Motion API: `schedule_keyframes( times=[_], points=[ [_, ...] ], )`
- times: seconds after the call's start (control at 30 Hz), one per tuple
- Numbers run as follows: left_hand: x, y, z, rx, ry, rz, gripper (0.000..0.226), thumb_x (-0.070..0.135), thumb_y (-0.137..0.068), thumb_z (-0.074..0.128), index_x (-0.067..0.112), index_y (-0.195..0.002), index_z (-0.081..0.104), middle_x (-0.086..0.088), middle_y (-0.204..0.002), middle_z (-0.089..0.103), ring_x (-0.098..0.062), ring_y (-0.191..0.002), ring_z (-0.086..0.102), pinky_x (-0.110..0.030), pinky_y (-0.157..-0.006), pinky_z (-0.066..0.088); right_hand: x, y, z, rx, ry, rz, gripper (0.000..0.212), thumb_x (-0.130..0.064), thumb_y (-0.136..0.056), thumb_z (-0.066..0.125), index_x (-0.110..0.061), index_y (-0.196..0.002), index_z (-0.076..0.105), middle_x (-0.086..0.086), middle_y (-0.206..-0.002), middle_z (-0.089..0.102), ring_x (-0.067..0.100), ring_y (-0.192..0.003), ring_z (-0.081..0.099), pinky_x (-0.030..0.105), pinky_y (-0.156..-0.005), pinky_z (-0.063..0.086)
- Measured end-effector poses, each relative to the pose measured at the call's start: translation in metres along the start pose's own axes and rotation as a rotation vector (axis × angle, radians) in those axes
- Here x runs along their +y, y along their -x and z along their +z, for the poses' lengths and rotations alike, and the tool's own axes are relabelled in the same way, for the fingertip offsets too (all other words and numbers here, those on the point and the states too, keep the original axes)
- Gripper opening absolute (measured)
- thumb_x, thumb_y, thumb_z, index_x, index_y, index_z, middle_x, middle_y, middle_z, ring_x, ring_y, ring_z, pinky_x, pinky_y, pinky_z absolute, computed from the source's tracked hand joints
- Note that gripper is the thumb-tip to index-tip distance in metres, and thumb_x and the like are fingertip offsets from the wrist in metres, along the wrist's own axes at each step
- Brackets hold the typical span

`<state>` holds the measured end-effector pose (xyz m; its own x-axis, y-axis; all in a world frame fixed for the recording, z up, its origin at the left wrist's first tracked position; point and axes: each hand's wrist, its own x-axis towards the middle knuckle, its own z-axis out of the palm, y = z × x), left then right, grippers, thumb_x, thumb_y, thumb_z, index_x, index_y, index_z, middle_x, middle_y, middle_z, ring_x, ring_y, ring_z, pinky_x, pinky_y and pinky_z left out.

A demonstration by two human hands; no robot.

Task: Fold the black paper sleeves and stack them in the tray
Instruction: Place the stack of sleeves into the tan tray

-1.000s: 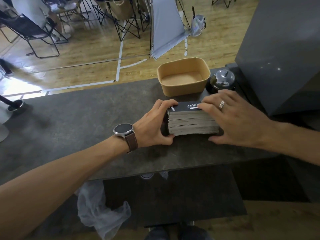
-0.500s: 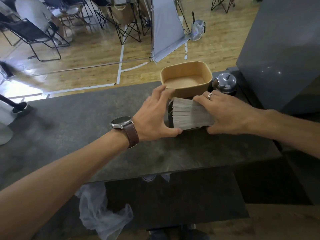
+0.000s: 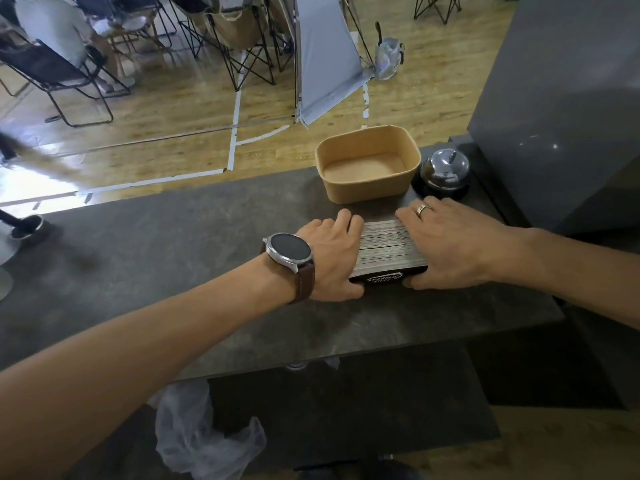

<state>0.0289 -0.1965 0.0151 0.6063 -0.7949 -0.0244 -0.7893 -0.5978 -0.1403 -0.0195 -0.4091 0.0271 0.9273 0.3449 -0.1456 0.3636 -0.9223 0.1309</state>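
On the counter (image 3: pixel 173 244), both hands now clamp the sleeve stack (image 3: pixel 389 247) turned onto its edge, printed face nearest.

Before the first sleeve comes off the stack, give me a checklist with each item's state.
1. Tray has nothing in it: ok.
2. Stack lies on the counter, edges up, printed face toward the person: ok.
3. Left hand and right hand press the stack's two ends: ok.
4. Stack squared up: not ok, it leans and fans slightly.
5. Path from stack to tray is free; bell stands to the tray's right, apart from it: ok.
6. Sleeves already folded: cannot tell.
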Motion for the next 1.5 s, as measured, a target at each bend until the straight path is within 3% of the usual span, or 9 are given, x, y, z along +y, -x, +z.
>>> schedule_keyframes(
  times=[0.17, 0.3, 0.43, 0.53, 0.73, 0.9, 1.17, 1.3, 1.5],
  points=[
    [0.003, 0.000, -0.002, -0.039, 0.013, -0.012, 0.073, 0.065, -0.070, 0.059, 0.011, -0.113, 0.036, 0.001, -0.093, 0.027, -0.020, -0.063, 0.037, -0.033, -0.064, 0.031, -0.004, 0.006, 0.003, -0.030, -0.079, 0.007, 0.085, -0.075, -0.069, 0.057, -0.021, -0.128, 0.032, 0.001, -0.119, 0.047, 0.018, -0.107, 0.046, 0.035, -0.089, 0.048],
    [-0.004, -0.003, -0.018, -0.073, 0.047, 0.000, 0.067, 0.062, -0.073, 0.060, 0.013, -0.112, 0.038, 0.000, -0.097, 0.036, -0.025, -0.074, 0.054, -0.034, -0.070, 0.038, 0.000, 0.002, -0.016, -0.047, -0.009, -0.055, 0.070, -0.073, -0.074, 0.059, -0.022, -0.117, 0.038, -0.001, -0.113, 0.050, 0.017, -0.102, 0.050, 0.034, -0.089, 0.046],
    [-0.037, -0.023, -0.057, 0.086, 0.088, -0.044, 0.070, 0.059, -0.071, 0.063, 0.011, -0.117, 0.039, -0.004, -0.102, 0.042, -0.025, -0.074, 0.051, -0.035, -0.061, 0.041, 0.030, -0.019, -0.061, 0.089, 0.031, -0.021, 0.075, -0.075, -0.067, 0.063, -0.021, -0.112, 0.037, 0.003, -0.107, 0.053, 0.019, -0.085, 0.050, 0.033, -0.071, 0.044],
    [-0.066, -0.055, -0.083, 0.131, 0.072, -0.094, 0.074, 0.057, -0.071, 0.066, 0.010, -0.120, 0.038, -0.007, -0.107, 0.044, -0.025, -0.077, 0.050, -0.037, -0.061, 0.044, 0.059, -0.054, -0.092, 0.163, 0.072, 0.006, 0.082, -0.075, -0.063, 0.068, -0.018, -0.116, 0.041, 0.004, -0.104, 0.054, 0.024, -0.088, 0.053, 0.035, -0.069, 0.043],
    [-0.104, -0.100, -0.070, 0.028, 0.168, -0.182, 0.080, 0.055, -0.066, 0.072, 0.012, -0.123, 0.036, -0.006, -0.116, 0.042, -0.027, -0.089, 0.052, -0.041, -0.073, 0.048, 0.082, -0.109, -0.093, 0.093, -0.022, 0.084, 0.082, -0.070, -0.062, 0.072, -0.020, -0.119, 0.040, -0.001, -0.097, 0.051, 0.023, -0.085, 0.052, 0.042, -0.071, 0.049],
    [-0.116, -0.110, -0.044, -0.042, 0.232, -0.227, 0.091, 0.065, -0.054, 0.063, 0.019, -0.127, 0.033, -0.002, -0.117, 0.042, -0.028, -0.090, 0.055, -0.047, -0.079, 0.054, 0.087, -0.128, -0.071, 0.038, -0.126, 0.049, 0.077, -0.064, -0.064, 0.073, -0.023, -0.119, 0.040, -0.004, -0.092, 0.050, 0.019, -0.081, 0.050, 0.032, -0.058, 0.035],
    [-0.118, -0.124, -0.039, -0.080, 0.266, -0.208, 0.098, 0.069, -0.044, 0.058, 0.019, -0.126, 0.035, 0.002, -0.110, 0.038, -0.026, -0.095, 0.053, -0.047, -0.083, 0.052, 0.095, -0.137, -0.059, -0.008, -0.135, 0.079, 0.082, -0.066, -0.061, 0.071, -0.023, -0.122, 0.037, -0.008, -0.088, 0.049, 0.016, -0.078, 0.051, 0.040, -0.066, 0.047],
    [-0.118, -0.124, -0.033, -0.047, 0.229, -0.188, 0.093, 0.071, -0.047, 0.058, 0.021, -0.122, 0.034, 0.003, -0.108, 0.039, -0.027, -0.089, 0.055, -0.045, -0.077, 0.054, 0.098, -0.138, -0.054, -0.034, -0.155, 0.060, 0.084, -0.065, -0.060, 0.071, -0.023, -0.124, 0.036, -0.002, -0.098, 0.055, 0.021, -0.085, 0.055, 0.045, -0.077, 0.052],
    [-0.117, -0.120, -0.027, 0.025, 0.156, -0.136, 0.086, 0.072, -0.051, 0.056, 0.018, -0.115, 0.037, -0.001, -0.105, 0.045, -0.025, -0.081, 0.052, -0.044, -0.072, 0.053, 0.100, -0.135, -0.052, -0.014, -0.160, 0.035, 0.080, -0.067, -0.053, 0.067, -0.028, -0.116, 0.036, -0.003, -0.094, 0.055, 0.018, -0.080, 0.054, 0.040, -0.067, 0.048]
  ],
)
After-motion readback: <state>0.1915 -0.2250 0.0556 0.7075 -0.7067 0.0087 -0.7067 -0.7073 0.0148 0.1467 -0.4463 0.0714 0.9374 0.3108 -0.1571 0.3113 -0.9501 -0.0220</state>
